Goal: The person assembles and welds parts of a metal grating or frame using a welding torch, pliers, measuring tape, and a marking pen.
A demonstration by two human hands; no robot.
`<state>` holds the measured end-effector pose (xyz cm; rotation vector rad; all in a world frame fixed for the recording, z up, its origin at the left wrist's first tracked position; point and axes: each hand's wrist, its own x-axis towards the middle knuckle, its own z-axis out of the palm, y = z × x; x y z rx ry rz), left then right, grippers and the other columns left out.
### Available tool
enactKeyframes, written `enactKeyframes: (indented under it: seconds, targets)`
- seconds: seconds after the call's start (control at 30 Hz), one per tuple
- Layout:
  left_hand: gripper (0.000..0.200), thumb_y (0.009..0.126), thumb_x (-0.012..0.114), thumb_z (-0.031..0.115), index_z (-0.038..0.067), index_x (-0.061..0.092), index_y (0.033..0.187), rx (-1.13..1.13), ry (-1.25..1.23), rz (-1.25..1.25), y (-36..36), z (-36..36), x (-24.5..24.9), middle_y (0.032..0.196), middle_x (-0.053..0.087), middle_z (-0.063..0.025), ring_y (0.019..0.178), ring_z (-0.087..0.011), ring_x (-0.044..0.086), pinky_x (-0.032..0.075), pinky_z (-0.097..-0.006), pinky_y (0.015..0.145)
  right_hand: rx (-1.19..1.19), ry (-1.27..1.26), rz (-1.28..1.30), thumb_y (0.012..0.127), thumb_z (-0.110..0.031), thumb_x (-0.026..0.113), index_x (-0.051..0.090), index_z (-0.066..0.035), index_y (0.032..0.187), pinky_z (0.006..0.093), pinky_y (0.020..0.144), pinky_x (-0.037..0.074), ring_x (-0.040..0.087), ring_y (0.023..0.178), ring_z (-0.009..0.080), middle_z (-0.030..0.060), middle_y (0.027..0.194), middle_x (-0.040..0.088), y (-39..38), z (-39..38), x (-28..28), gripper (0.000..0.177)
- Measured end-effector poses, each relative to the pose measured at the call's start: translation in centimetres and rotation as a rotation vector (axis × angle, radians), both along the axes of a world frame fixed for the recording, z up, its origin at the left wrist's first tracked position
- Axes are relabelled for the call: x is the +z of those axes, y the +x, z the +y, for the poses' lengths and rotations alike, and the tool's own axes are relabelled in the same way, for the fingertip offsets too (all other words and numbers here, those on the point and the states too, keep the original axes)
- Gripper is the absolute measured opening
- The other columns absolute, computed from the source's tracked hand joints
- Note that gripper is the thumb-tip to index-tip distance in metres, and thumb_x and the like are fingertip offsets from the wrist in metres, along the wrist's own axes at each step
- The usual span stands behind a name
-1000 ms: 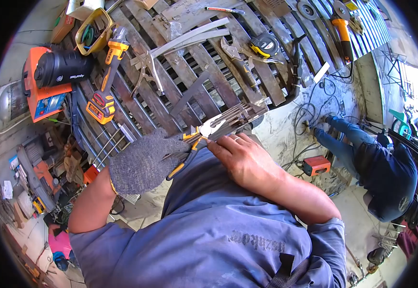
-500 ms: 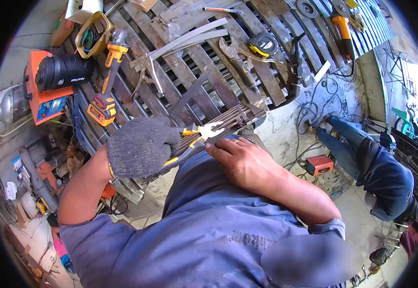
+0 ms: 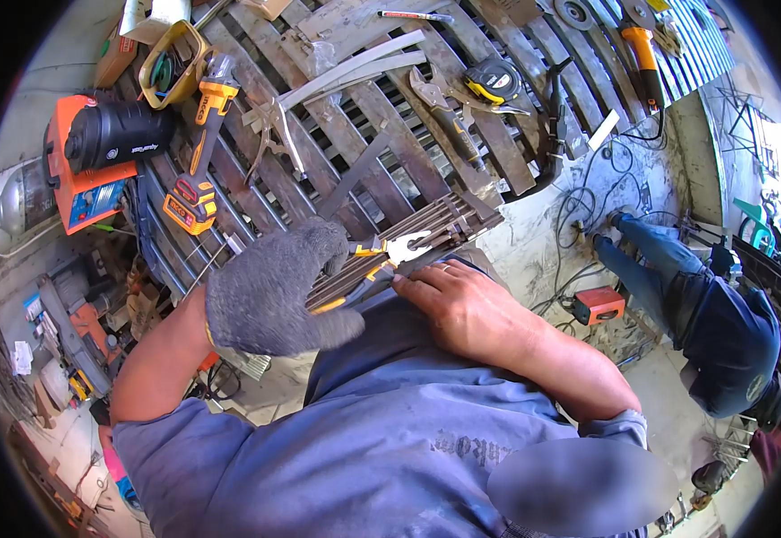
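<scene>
My left hand [image 3: 269, 287], in a dark knitted glove, has its thumb stretched out and its fingers apart. Its fingertips are beside the handles of yellow-and-black pliers [image 3: 399, 248], whose pale jaws are open. The pliers lie across a bundle of metal rods [image 3: 444, 222] at the near edge of the slatted table. My bare right hand [image 3: 471, 305], with a ring on one finger, is curled at the near side of the bundle. Its thumb presses there close to the pliers' head. The fingers underneath are partly hidden.
On the slatted metal table [image 3: 399, 117] lie a cordless angle grinder [image 3: 202, 143], a tape measure [image 3: 492, 82], an adjustable wrench [image 3: 449, 121] and metal strips [image 3: 355, 67]. A black bottle [image 3: 117, 134] is at the left. At the right, a co-worker [image 3: 722, 323] bends over near cables and a red box [image 3: 598, 307].
My gloved left hand has opened from a closed shape, its thumb now extended. The pliers, the rod bundle and my right hand have shifted slightly right.
</scene>
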<state>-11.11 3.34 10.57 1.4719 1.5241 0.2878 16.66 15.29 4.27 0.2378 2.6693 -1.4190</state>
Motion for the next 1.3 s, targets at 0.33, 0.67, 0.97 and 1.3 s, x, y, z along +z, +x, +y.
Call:
enactKeyframes:
  seconds: [0.33,0.67,0.97,1.3]
  targets:
    - [0.067,0.086,0.09,0.035,0.007,0.067,0.142,0.016,-0.052,0.288,2.2,-1.0,-1.7,0.122,0.072,-0.023,0.111,-0.0469,0.073,0.06,-0.0535,0.095,0.024,0.033,0.005,0.098,-0.006,0.058,0.062,0.009,0.145,0.047,0.109,0.054,0.072,0.118,0.0396,0.024,0.124,0.072,-0.2,-0.1,0.2,0.05]
    - [0.058,0.079,0.086,0.033,0.001,0.067,0.124,0.032,0.066,0.167,1.5,-1.1,-2.8,0.111,0.072,-0.0262,0.103,-0.0481,0.073,0.06,-0.0556,0.09,-0.022,-0.017,-0.006,0.099,-0.006,0.055,0.054,0.0,0.104,0.0514,0.098,0.055,0.07,0.105,0.0435,0.0238,0.105,0.068,-0.5,-0.3,-0.2,0.008]
    - [0.055,0.08,0.089,0.029,0.001,0.071,0.123,0.033,0.062,0.101,2.2,-0.4,-2.1,0.104,0.075,-0.0236,0.099,-0.0459,0.076,0.061,-0.0533,0.085,-0.443,-0.273,-0.04,0.085,0.01,0.058,0.075,0.0,0.101,0.0376,0.076,0.061,0.078,0.082,0.0241,0.0154,0.089,0.078,2.8,7.5,0.4,0.025]
    - [0.056,0.078,0.09,0.033,0.004,0.071,0.122,0.071,0.02,0.169,4.3,-1.2,-1.8,0.104,0.075,-0.0216,0.098,-0.0458,0.075,0.06,-0.0545,0.083,-0.841,-0.386,-0.31,0.105,-0.021,0.079,0.077,0.006,0.111,0.0355,0.07,0.058,0.074,0.076,0.0169,0.0138,0.085,0.079,4.5,6.9,-1.2,0.028]
